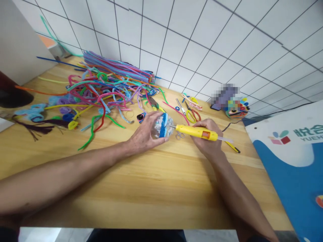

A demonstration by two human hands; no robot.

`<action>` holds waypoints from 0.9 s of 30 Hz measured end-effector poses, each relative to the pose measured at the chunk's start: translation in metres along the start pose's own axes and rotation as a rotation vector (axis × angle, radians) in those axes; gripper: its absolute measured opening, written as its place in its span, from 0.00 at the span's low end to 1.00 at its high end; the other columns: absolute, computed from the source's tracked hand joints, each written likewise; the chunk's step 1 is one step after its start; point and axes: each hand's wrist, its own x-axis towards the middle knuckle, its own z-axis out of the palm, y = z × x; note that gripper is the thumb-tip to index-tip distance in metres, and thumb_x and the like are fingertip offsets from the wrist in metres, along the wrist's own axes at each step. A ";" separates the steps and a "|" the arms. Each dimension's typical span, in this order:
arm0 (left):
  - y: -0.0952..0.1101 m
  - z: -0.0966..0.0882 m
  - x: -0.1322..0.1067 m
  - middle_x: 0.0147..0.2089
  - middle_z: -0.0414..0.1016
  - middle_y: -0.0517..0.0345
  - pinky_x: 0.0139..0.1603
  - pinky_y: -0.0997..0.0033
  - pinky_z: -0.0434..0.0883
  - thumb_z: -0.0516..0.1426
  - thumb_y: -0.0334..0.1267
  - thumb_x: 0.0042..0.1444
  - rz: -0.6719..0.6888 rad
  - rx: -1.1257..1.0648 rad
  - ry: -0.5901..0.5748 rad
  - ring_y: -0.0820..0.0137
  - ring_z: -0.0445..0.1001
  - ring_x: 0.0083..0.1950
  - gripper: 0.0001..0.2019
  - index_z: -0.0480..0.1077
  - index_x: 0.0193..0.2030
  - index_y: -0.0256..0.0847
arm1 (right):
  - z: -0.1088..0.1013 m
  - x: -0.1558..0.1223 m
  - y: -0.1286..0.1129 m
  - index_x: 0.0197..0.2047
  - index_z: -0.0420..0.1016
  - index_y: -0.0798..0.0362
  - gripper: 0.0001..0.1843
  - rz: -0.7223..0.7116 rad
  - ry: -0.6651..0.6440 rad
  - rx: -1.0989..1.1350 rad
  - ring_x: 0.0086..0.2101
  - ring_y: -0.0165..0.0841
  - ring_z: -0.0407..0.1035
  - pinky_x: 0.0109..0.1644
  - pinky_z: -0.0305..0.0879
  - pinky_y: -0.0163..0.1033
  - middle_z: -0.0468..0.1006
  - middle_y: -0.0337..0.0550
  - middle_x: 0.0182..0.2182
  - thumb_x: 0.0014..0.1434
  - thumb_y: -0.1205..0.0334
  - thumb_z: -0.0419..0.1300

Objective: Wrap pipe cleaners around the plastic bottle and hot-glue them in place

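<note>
My left hand (145, 134) is wrapped round a small clear plastic bottle (158, 127) with white bits inside. Blue and light-blue fuzzy bands (164, 125) circle the bottle, which lies tilted with one end toward the right. In my right hand (209, 136) is a yellow hot glue gun (195, 131), with a clear glue stick (225, 138) poking out of its back end. The gun's metal nozzle points left and is at the bottle's right end; whether it touches I cannot tell. Small scissors (180, 135) lie under the nozzle on the table.
A tangled heap of colored pipe cleaners (101, 92) covers the back left, beside a long bundle (118, 67) against the tiled wall. Pliers (153, 102), red-and-yellow scissors (193, 115) and a yellow utility knife (232, 147) lie on the wooden table (141, 191). A decorated colorful object (236, 108) stands back right.
</note>
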 end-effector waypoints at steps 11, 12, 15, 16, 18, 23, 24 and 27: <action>0.002 0.000 -0.001 0.71 0.63 0.41 0.74 0.37 0.68 0.70 0.44 0.57 0.006 0.003 0.019 0.47 0.65 0.74 0.46 0.50 0.75 0.48 | 0.007 -0.004 0.003 0.36 0.73 0.44 0.10 -0.027 0.046 -0.014 0.30 0.38 0.75 0.36 0.73 0.45 0.80 0.37 0.29 0.60 0.53 0.71; 0.002 0.000 -0.001 0.71 0.63 0.41 0.74 0.37 0.68 0.70 0.45 0.57 0.006 0.000 0.019 0.47 0.65 0.74 0.46 0.50 0.75 0.48 | 0.008 -0.004 0.003 0.36 0.73 0.44 0.10 -0.031 0.041 -0.025 0.30 0.38 0.75 0.36 0.73 0.45 0.80 0.38 0.29 0.60 0.53 0.71; 0.002 0.000 -0.001 0.72 0.63 0.41 0.74 0.37 0.68 0.70 0.45 0.57 0.003 0.003 0.011 0.47 0.65 0.74 0.45 0.51 0.76 0.48 | 0.009 -0.005 0.005 0.35 0.73 0.44 0.10 -0.025 0.009 -0.061 0.30 0.38 0.76 0.37 0.74 0.46 0.81 0.39 0.30 0.60 0.54 0.70; 0.002 0.000 -0.001 0.72 0.63 0.41 0.75 0.37 0.68 0.70 0.45 0.57 0.002 0.006 0.008 0.47 0.65 0.74 0.45 0.51 0.76 0.48 | 0.010 -0.005 0.006 0.35 0.73 0.44 0.10 -0.022 0.001 -0.067 0.31 0.38 0.76 0.37 0.74 0.46 0.81 0.39 0.30 0.60 0.53 0.70; 0.003 0.000 -0.001 0.72 0.63 0.41 0.74 0.37 0.68 0.70 0.45 0.57 0.006 0.006 0.009 0.47 0.65 0.74 0.46 0.51 0.76 0.48 | 0.011 -0.006 0.006 0.35 0.73 0.44 0.10 -0.019 -0.003 -0.070 0.31 0.38 0.76 0.36 0.74 0.45 0.81 0.39 0.30 0.60 0.53 0.69; 0.003 0.000 -0.001 0.72 0.63 0.42 0.74 0.38 0.69 0.70 0.44 0.57 0.017 -0.003 0.018 0.48 0.65 0.74 0.45 0.52 0.75 0.48 | 0.011 -0.005 0.006 0.36 0.73 0.44 0.09 -0.046 -0.003 -0.031 0.30 0.37 0.75 0.35 0.73 0.44 0.81 0.39 0.30 0.59 0.56 0.69; 0.004 0.000 -0.001 0.72 0.63 0.42 0.74 0.38 0.68 0.70 0.44 0.57 0.016 -0.002 0.017 0.48 0.65 0.74 0.45 0.52 0.75 0.48 | 0.011 -0.005 0.006 0.36 0.73 0.45 0.09 -0.047 -0.006 -0.027 0.29 0.37 0.75 0.35 0.73 0.44 0.81 0.39 0.30 0.59 0.56 0.69; 0.004 0.000 0.000 0.72 0.63 0.42 0.75 0.38 0.68 0.70 0.43 0.56 0.008 0.010 0.003 0.47 0.65 0.74 0.46 0.51 0.75 0.48 | 0.010 -0.005 0.007 0.36 0.73 0.45 0.07 -0.014 -0.023 -0.031 0.30 0.37 0.75 0.36 0.74 0.45 0.81 0.39 0.30 0.59 0.56 0.68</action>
